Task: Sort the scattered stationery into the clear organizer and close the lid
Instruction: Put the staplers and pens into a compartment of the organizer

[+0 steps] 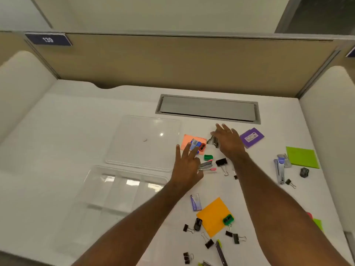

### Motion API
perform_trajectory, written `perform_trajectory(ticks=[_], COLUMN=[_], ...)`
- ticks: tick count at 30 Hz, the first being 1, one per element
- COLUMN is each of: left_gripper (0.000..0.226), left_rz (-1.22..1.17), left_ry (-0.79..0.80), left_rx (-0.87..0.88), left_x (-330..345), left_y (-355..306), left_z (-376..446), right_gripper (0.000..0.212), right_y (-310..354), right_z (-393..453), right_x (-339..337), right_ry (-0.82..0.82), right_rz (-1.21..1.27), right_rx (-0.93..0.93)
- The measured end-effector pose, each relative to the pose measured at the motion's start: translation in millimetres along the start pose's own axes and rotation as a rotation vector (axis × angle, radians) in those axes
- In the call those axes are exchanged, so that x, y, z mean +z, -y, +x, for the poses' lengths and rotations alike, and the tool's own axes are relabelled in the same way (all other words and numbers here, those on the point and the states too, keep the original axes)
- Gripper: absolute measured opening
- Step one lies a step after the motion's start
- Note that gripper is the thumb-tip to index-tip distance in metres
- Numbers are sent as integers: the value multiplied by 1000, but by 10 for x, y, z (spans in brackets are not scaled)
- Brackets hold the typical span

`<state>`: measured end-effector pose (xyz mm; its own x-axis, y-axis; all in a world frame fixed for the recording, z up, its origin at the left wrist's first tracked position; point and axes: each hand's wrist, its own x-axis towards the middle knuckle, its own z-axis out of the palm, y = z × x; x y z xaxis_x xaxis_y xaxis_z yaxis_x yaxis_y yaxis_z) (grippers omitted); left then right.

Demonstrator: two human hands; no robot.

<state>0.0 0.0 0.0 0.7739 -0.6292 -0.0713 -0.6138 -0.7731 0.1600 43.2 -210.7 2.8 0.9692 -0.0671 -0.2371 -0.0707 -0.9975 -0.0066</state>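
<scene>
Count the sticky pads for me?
4 whole: salmon under the left hand's fingertips, purple far right, green beside it, orange nearest. Coloured slivers at the right edge may be more.

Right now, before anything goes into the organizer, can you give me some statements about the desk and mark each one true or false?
1. The clear organizer holds no stationery yet. True.
2. The lid is closed on the organizer. False: it lies flat on the desk, behind the organizer.
3. A green sharpener sits on the orange sticky pad. True.
4. The purple pad is left of the lid. False: it is to the right, beyond the right hand.
5. The left hand is inside the organizer. False: it reaches over items beside the lid.
</scene>
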Motion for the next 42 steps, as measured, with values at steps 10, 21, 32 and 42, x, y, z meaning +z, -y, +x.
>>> perform_trajectory(ticks=[10, 21, 32, 42], left_gripper=[34, 30, 25, 29], left_rz=[-459, -715, -594, -307], left_ry=[-378, -604, -622, -431], left_rx=[-44, -145, -284, -217], left_x=[-345, -709, -781, -617], left_y=[304, 1012, 2411, 3038], left_z=[-317, -1177, -2128, -2147], right_gripper=[23, 28, 29, 31], right_y=[15, 1126, 2486, 3305], right_z=[-222, -642, -912, -965], right_x=[219, -243, -300, -242], right_ry=[-360, -660, -592, -575], right_rz=[292, 932, 990, 890], right_rx=[191, 87, -94, -78])
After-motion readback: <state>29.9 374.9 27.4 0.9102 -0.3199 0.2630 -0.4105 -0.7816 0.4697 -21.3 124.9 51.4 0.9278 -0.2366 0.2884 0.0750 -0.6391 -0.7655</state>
